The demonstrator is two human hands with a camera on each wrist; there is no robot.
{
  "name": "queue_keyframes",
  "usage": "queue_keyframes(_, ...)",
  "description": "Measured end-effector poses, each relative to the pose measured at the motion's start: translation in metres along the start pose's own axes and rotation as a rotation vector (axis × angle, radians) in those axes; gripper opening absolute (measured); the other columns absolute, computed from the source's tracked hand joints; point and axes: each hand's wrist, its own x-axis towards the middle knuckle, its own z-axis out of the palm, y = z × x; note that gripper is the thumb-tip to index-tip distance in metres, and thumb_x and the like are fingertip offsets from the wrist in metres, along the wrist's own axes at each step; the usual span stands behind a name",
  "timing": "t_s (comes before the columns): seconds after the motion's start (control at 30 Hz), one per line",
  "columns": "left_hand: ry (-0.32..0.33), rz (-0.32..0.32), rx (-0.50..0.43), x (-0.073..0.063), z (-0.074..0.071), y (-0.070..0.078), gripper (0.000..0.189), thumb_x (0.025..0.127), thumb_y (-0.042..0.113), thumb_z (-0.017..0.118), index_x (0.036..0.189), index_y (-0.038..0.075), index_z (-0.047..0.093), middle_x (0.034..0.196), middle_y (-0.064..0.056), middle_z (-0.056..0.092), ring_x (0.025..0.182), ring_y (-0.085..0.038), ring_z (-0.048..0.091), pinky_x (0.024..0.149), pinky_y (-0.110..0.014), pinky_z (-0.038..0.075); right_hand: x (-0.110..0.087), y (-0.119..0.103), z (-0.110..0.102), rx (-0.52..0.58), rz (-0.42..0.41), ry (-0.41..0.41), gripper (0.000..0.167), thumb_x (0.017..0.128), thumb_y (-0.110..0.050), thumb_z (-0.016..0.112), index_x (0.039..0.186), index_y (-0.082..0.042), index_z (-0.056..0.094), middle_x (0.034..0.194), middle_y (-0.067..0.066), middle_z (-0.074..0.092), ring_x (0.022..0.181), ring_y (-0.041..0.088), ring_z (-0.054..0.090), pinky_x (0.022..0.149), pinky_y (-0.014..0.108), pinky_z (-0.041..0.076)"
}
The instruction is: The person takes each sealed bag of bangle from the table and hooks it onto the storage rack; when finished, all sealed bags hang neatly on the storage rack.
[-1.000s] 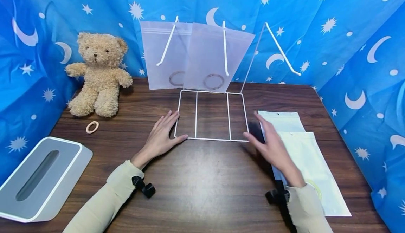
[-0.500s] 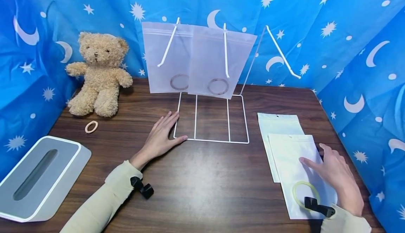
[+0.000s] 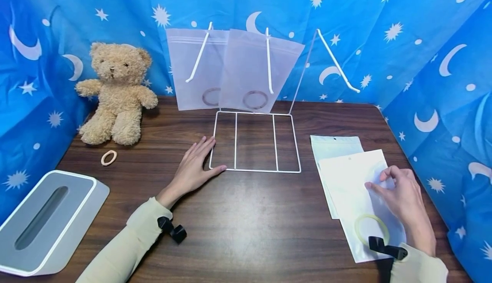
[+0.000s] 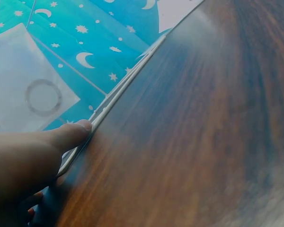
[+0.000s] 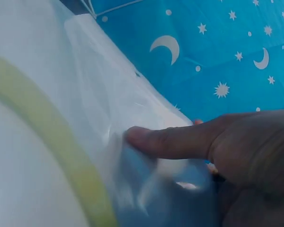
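Observation:
On the right, my right hand [image 3: 403, 193] pinches the right edge of a white zip bag [image 3: 342, 185], thumb on top and fingers at the edge. A yellow-green ring [image 3: 358, 234] shows through the bag's lower part; it looms large in the right wrist view. The bag's upper end is tilted up off a second zip bag [image 3: 320, 163] beneath it. My left hand [image 3: 190, 170] rests with spread, straight fingers at the front left corner of a white wire rack [image 3: 255, 171]; its thumb [image 4: 78, 130] touches the front wire.
Two zip bags with dark rings hang on the rack's left hook [image 3: 199, 56] and middle hook [image 3: 269, 65]; the right hook [image 3: 338, 63] is bare. A teddy bear [image 3: 119, 91], a small pale ring [image 3: 109, 158] and a tissue box [image 3: 73, 223] stand or lie left. A blue curtain [image 3: 415, 74] encloses the table.
My right hand has left the rack's right side, moved right to the upper zip bag and taken its edge, lifting it slightly. The left hand stays at the rack; the hanging bags swing a little.

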Motion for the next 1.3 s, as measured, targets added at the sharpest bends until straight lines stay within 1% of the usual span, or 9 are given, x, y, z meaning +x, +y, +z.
queue_keyframes(0.1, 0.002, -0.008, -0.003, -0.001, -0.001, 0.0, 0.089, 0.087, 0.058, 0.065, 0.151, 0.003, 0.036, 0.156, -0.01, 0.034, 0.146, -0.028, 0.02, 0.117, -0.048, 0.012, 0.002, 0.002, -0.002, 0.04, -0.028, -0.023, 0.027, 0.088, -0.025, 0.076, 0.103, -0.003, 0.067, 0.117, 0.028, 0.058, 0.115, 0.051, 0.045, 0.083, 0.063, 0.039)
queue_keyframes(0.2, 0.003, -0.016, -0.003, -0.001, -0.002, 0.0, 0.088, 0.088, 0.059, 0.064, 0.151, 0.004, 0.036, 0.156, -0.009, 0.034, 0.146, -0.028, 0.019, 0.117, -0.048, 0.012, 0.003, 0.004, -0.004, 0.072, -0.034, -0.067, 0.033, 0.091, -0.034, 0.072, 0.111, -0.008, 0.072, 0.115, 0.024, 0.066, 0.117, 0.047, 0.048, 0.081, 0.053, 0.042)
queue_keyframes(0.3, 0.004, -0.015, 0.0, -0.001, -0.002, -0.001, 0.089, 0.088, 0.06, 0.063, 0.151, 0.004, 0.036, 0.156, -0.009, 0.034, 0.146, -0.027, 0.02, 0.117, -0.048, 0.012, 0.003, 0.004, -0.008, 0.105, -0.063, -0.066, 0.04, 0.09, -0.041, 0.07, 0.115, -0.009, 0.072, 0.11, 0.014, 0.07, 0.093, 0.031, 0.057, 0.063, 0.034, 0.036)
queue_keyframes(0.5, 0.012, -0.002, 0.013, -0.001, 0.0, -0.002, 0.09, 0.087, 0.062, 0.062, 0.151, 0.004, 0.036, 0.156, -0.009, 0.034, 0.146, -0.027, 0.02, 0.117, -0.047, 0.011, 0.001, -0.014, -0.014, 0.288, -0.129, 0.022, 0.036, 0.087, -0.034, 0.076, 0.115, -0.012, 0.072, 0.095, -0.012, 0.071, 0.061, 0.017, 0.043, 0.05, 0.032, 0.03)
queue_keyframes(0.7, 0.01, 0.015, 0.009, 0.0, 0.002, -0.002, 0.089, 0.088, 0.061, 0.062, 0.151, 0.003, 0.036, 0.156, -0.01, 0.033, 0.146, -0.028, 0.02, 0.117, -0.048, 0.012, -0.005, -0.044, -0.022, 0.498, -0.186, 0.14, 0.035, 0.084, -0.013, 0.079, 0.117, -0.005, 0.071, 0.062, 0.008, 0.06, 0.048, 0.018, 0.035, 0.049, 0.032, 0.027)
queue_keyframes(0.8, 0.009, 0.017, 0.01, 0.0, 0.003, -0.002, 0.09, 0.087, 0.061, 0.063, 0.151, 0.003, 0.036, 0.156, -0.01, 0.034, 0.146, -0.028, 0.02, 0.117, -0.047, 0.012, -0.009, -0.06, -0.029, 0.695, -0.25, 0.183, 0.034, 0.08, 0.005, 0.077, 0.113, 0.006, 0.069, 0.065, 0.011, 0.062, 0.043, 0.016, 0.043, 0.045, 0.016, 0.034)
queue_keyframes(0.93, 0.011, 0.015, 0.013, 0.0, 0.003, -0.002, 0.09, 0.087, 0.061, 0.063, 0.15, 0.003, 0.036, 0.155, -0.01, 0.034, 0.146, -0.028, 0.02, 0.117, -0.047, 0.012, -0.011, -0.08, -0.037, 1.018, -0.414, 0.216, 0.033, 0.076, 0.021, 0.071, 0.108, 0.02, 0.063, 0.096, 0.019, 0.071, 0.072, 0.02, 0.071, 0.071, 0.021, 0.056)
queue_keyframes(1.07, 0.015, 0.014, 0.013, 0.0, 0.002, -0.001, 0.09, 0.087, 0.062, 0.062, 0.15, 0.003, 0.037, 0.155, -0.009, 0.034, 0.146, -0.027, 0.02, 0.117, -0.047, 0.012, -0.01, -0.099, -0.042, 1.253, -0.589, 0.274, 0.033, 0.073, 0.029, 0.067, 0.105, 0.029, 0.057, 0.103, 0.031, 0.066, 0.093, 0.032, 0.07, 0.079, 0.032, 0.056)
queue_keyframes(1.3, 0.027, 0.015, 0.009, -0.001, 0.002, -0.002, 0.09, 0.087, 0.061, 0.063, 0.15, 0.003, 0.038, 0.155, -0.009, 0.035, 0.146, -0.028, 0.021, 0.117, -0.048, 0.013, -0.01, -0.13, -0.047, 1.309, -0.6, 0.421, 0.035, 0.072, 0.028, 0.069, 0.104, 0.029, 0.056, 0.103, 0.034, 0.065, 0.097, 0.037, 0.067, 0.078, 0.036, 0.056)
